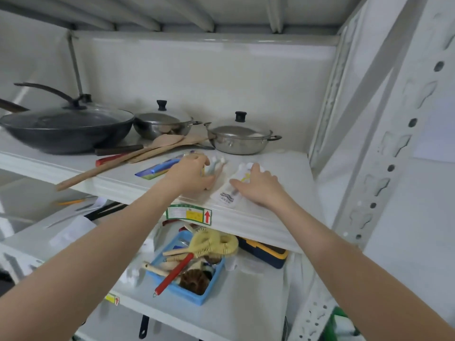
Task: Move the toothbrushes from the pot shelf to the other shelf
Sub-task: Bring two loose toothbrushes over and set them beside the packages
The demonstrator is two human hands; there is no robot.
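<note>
Head cam only: both hands are up at the front edge of the pot shelf [258,217]. The left hand [189,175] is curled around a small bunch of toothbrushes [216,166], though I can't tell how firm that grip is. The right hand [258,188] lies spread flat on a white toothbrush packet [227,195] hanging over the front edge. Risk as I see it: that packet slides off and drops toward the blue basket [187,294] on the lower shelf [246,303], or loose brushes slip out.
</note>
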